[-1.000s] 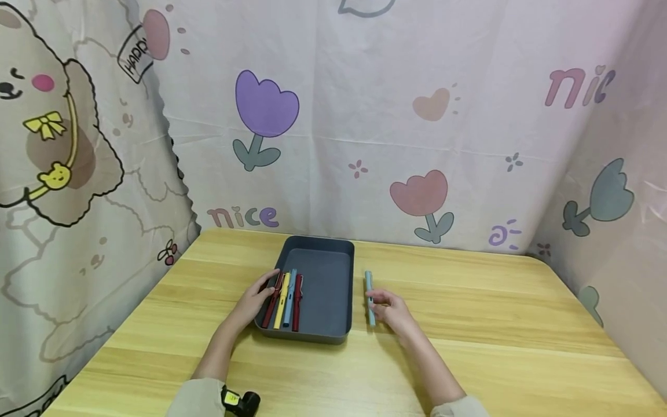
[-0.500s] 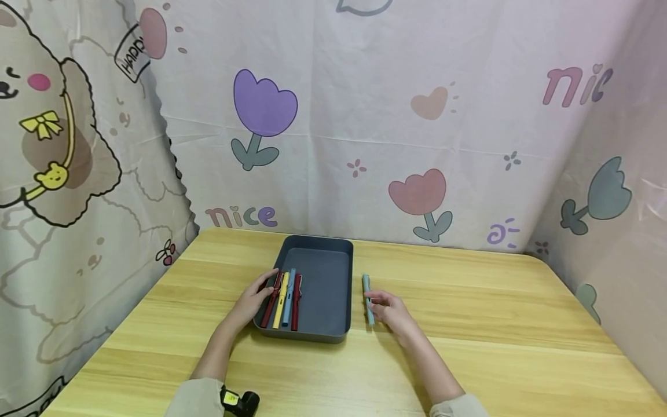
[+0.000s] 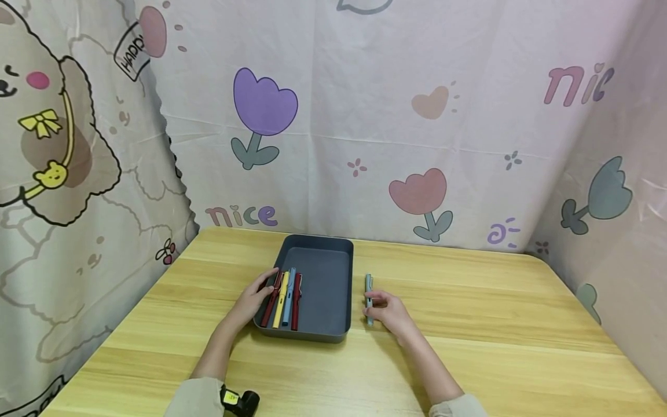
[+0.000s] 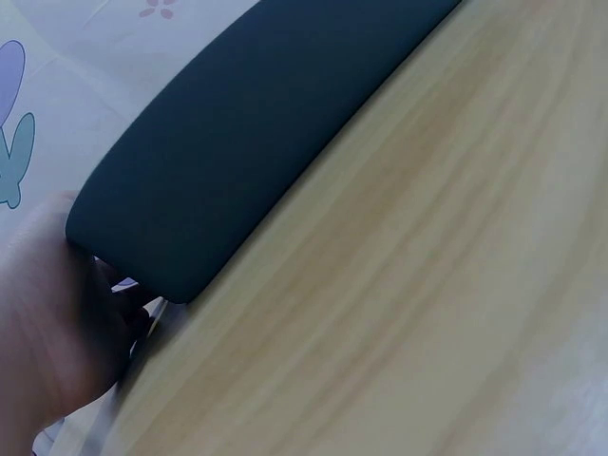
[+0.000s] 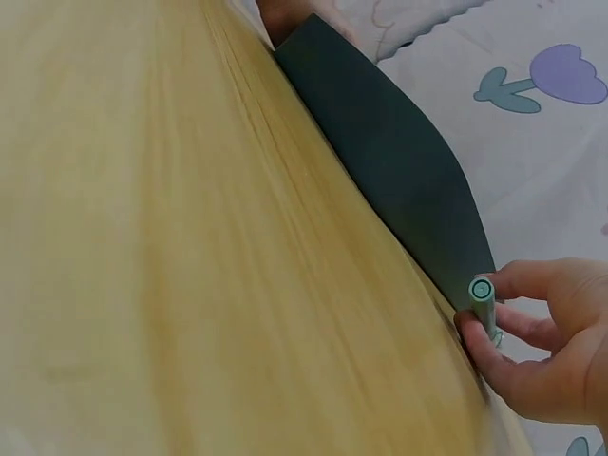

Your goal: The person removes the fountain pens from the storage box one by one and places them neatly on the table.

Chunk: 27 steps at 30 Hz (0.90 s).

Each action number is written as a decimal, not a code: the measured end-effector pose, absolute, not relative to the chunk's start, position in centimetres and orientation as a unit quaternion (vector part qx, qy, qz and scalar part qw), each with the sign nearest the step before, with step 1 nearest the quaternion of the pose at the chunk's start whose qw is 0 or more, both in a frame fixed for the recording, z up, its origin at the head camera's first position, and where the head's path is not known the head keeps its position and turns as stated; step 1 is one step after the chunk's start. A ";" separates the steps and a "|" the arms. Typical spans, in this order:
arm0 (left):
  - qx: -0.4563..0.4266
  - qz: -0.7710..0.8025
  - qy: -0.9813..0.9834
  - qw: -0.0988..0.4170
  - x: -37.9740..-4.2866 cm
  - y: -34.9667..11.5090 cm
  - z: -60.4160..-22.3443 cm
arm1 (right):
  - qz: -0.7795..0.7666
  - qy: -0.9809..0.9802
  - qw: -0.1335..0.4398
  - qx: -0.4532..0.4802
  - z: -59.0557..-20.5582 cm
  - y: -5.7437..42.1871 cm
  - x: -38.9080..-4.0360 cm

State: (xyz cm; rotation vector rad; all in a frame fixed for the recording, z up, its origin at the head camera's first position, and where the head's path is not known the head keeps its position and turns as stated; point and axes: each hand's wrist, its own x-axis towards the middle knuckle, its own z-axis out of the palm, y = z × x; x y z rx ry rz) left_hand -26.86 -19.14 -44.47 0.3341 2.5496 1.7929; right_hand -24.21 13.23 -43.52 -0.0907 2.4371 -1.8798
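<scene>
My left hand (image 3: 249, 302) holds the dark grey tray (image 3: 325, 337) by its left wall, the thumb over the rim. Inside the tray, along the left, lie several pens side by side: a dark red pen (image 3: 267, 313) partly behind my thumb, a yellow pen (image 3: 280, 304), a blue pen (image 3: 288, 301) and another dark red pen (image 3: 296, 304). Right of the tray, my right hand (image 3: 392, 314) pinches a pale blue-green pen (image 3: 369, 284) between thumb and fingers. In the right wrist view, the round end of this pen (image 5: 483, 291) faces the camera.
The wooden table (image 3: 469, 313) spreads around the tray. Behind it hangs a printed cloth (image 3: 344, 116), with more cloth at both sides. A black device (image 3: 241, 401) is strapped on the left wrist.
The pale pen has turned in my right fingers, so its clip now shows on the right side. It shifted slightly left, then back. My left hand and the tray stay put.
</scene>
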 end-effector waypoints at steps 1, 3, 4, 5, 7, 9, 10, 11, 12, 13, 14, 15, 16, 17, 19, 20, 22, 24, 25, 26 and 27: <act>0.107 0.572 0.813 0.003 -26.9 -19.1 -44.5 | -0.608 0.793 0.029 -0.028 -43.5 13.2 -24.2; 0.108 0.572 0.813 0.002 -26.9 -19.1 -44.5 | -0.605 0.796 0.024 -0.025 -43.4 13.1 -24.2; 0.109 0.573 0.813 0.001 -26.8 -19.1 -44.5 | -0.601 0.799 0.022 -0.024 -43.4 13.1 -24.2; 0.110 0.572 0.813 0.001 -26.8 -19.1 -44.5 | -0.598 0.801 0.018 -0.023 -43.7 13.2 -24.4; 0.110 0.571 0.813 0.000 -26.8 -19.1 -44.5 | -0.587 0.809 0.011 -0.023 -43.7 13.1 -24.4; 0.110 0.570 0.814 0.001 -26.8 -19.1 -44.5 | -0.578 0.816 0.008 -0.025 -43.7 13.0 -24.4; 0.110 0.569 0.815 0.000 -26.8 -19.1 -44.5 | -0.573 0.819 0.007 -0.028 -43.8 13.0 -24.4; 0.110 0.569 0.815 0.001 -26.8 -19.1 -44.5 | -0.568 0.823 0.005 -0.032 -43.8 13.0 -24.3; 0.110 0.569 0.815 0.000 -26.8 -19.1 -44.4 | -0.563 0.826 0.005 -0.035 -43.7 13.0 -24.3; 0.109 0.568 0.815 0.001 -26.8 -19.2 -44.4 | -0.561 0.827 0.005 -0.037 -43.7 13.0 -24.3; 0.109 0.568 0.816 0.001 -26.8 -19.2 -44.4 | -0.558 0.829 0.006 -0.040 -43.8 13.0 -24.3; 0.109 0.568 0.816 0.001 -26.8 -19.2 -44.4 | -0.555 0.831 0.006 -0.041 -43.8 13.0 -24.3; 0.109 0.568 0.816 0.001 -26.7 -19.2 -44.4 | -0.552 0.833 0.005 -0.043 -43.8 12.9 -24.3; 0.108 0.569 0.816 0.002 -26.7 -19.2 -44.4 | -0.548 0.835 0.005 -0.043 -43.8 12.9 -24.3; 0.106 0.569 0.815 0.003 -26.7 -19.2 -44.3 | -0.541 0.840 0.006 -0.044 -43.9 12.9 -24.3; 0.104 0.570 0.815 0.004 -26.7 -19.2 -44.3 | -0.537 0.843 0.006 -0.045 -43.9 12.9 -24.3; 0.101 0.570 0.816 0.006 -26.7 -19.2 -44.3 | -0.529 0.847 0.005 -0.048 -43.9 12.9 -24.3; 0.100 0.569 0.816 0.007 -26.7 -19.2 -44.3 | -0.523 0.851 0.006 -0.052 -43.9 13.0 -24.3; 0.100 0.569 0.816 0.007 -26.7 -19.2 -44.3 | -0.522 0.851 0.005 -0.054 -43.9 13.0 -24.2; 0.100 0.569 0.816 0.007 -26.7 -19.2 -44.3 | -0.521 0.851 0.005 -0.057 -43.9 13.0 -24.2; 0.101 0.568 0.817 0.007 -26.7 -19.2 -44.3 | -0.518 0.853 0.004 -0.064 -43.9 13.1 -24.3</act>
